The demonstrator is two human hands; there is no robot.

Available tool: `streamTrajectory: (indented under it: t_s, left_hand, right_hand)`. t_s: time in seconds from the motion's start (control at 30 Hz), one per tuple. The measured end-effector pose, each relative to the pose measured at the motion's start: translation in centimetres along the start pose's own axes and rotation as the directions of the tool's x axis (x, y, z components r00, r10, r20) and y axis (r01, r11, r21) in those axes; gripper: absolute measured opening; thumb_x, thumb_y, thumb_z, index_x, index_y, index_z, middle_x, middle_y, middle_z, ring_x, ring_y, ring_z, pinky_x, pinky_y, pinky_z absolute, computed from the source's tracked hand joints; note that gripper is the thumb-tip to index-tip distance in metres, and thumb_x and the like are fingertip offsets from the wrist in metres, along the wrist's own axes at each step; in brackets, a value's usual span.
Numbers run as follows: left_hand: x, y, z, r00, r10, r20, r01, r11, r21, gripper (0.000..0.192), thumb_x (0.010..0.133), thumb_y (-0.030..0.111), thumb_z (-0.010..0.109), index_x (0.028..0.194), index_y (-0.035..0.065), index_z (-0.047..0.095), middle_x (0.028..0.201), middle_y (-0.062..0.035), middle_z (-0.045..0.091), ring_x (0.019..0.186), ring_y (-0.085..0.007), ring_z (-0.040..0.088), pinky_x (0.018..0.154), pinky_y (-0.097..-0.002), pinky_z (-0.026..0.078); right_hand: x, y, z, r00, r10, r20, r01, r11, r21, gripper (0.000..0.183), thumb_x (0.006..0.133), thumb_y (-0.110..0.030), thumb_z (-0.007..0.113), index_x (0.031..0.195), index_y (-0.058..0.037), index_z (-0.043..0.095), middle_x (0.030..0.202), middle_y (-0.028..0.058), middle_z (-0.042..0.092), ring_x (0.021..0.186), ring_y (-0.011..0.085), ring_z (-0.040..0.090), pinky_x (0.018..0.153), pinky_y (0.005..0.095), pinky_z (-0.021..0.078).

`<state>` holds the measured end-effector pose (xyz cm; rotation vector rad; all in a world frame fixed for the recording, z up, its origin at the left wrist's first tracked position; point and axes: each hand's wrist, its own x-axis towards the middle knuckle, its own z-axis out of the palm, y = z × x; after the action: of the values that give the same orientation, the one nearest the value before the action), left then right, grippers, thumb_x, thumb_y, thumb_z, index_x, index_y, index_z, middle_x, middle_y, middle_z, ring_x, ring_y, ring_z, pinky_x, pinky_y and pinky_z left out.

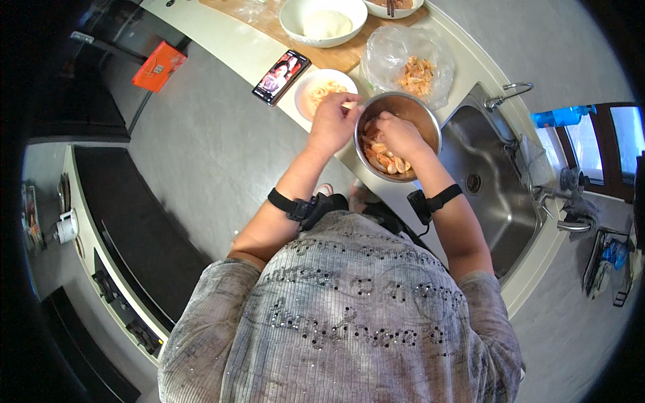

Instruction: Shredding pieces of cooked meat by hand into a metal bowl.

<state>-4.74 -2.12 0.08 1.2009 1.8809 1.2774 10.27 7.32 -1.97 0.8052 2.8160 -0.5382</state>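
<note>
My left hand [330, 123] is raised between a white bowl and a steel bowl. Its thumb and fingers pinch a small pale piece [348, 105] that looks like a peeled shrimp. The white bowl [303, 103] holds peeled shrimp [327, 90] and is partly covered by that hand. My right hand [399, 135] reaches into the deep stainless-steel bowl [427, 118], fingers down among unpeeled shrimp [385, 158]. Whether they grip one is hidden. Behind the steel bowl, a clear plastic bag [380, 50] lies spread with a heap of orange shrimp shells [417, 76].
A smartphone [281, 76] playing video lies at the counter edge. Behind stand a wooden board [242, 12], a bowl [287, 22] of dough [327, 25] and a bowl of minced filling [395, 4] with chopsticks. To the right is a steel sink [484, 221] with a faucet [509, 95].
</note>
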Motion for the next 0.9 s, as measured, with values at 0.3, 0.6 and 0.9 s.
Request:
streamTrajectory:
  t_s: [0.3, 0.6, 0.9]
  left_hand:
    - [-1.2, 1.3, 1.2, 0.997, 0.020, 0.078, -0.019, 1.000, -0.014, 0.020, 0.079, 0.009, 0.064, 0.097, 0.0020, 0.062, 0.090, -0.0115, 0.059, 0.073, -0.0155, 0.058, 0.068, -0.0261, 0.049]
    - [-0.7, -0.3, 3.0, 0.978, -0.025, 0.208, 0.043, 0.996, -0.080, 0.020, 0.081, 0.010, 0.063, 0.098, -0.0003, 0.061, 0.085, -0.0078, 0.064, 0.073, -0.0131, 0.061, 0.067, -0.0249, 0.049]
    - [-0.7, 1.0, 4.5, 0.949, -0.111, 0.296, 0.211, 0.919, -0.333, 0.014, 0.081, 0.011, 0.062, 0.087, -0.0010, 0.061, 0.074, -0.0071, 0.063, 0.065, -0.0129, 0.058, 0.061, -0.0253, 0.047]
  right_hand:
    - [-1.4, 0.5, 0.4, 0.995, 0.091, -0.029, -0.091, 0.996, -0.006, 0.021, 0.076, -0.007, 0.057, 0.096, -0.0005, 0.057, 0.103, 0.0185, 0.056, 0.095, 0.0354, 0.057, 0.081, 0.0409, 0.0464]
    - [-3.8, 1.2, -0.2, 0.885, 0.445, -0.140, 0.019, 0.266, 0.964, 0.019, 0.082, -0.009, 0.061, 0.098, 0.0001, 0.059, 0.082, 0.0040, 0.061, 0.074, 0.0133, 0.058, 0.065, 0.0245, 0.0463]
    - [-5.0, -1.8, -0.8, 0.808, 0.583, 0.084, 0.150, -0.341, 0.928, 0.018, 0.080, -0.010, 0.065, 0.097, -0.0052, 0.061, 0.074, -0.0033, 0.053, 0.060, 0.0023, 0.047, 0.046, 0.0154, 0.0338]
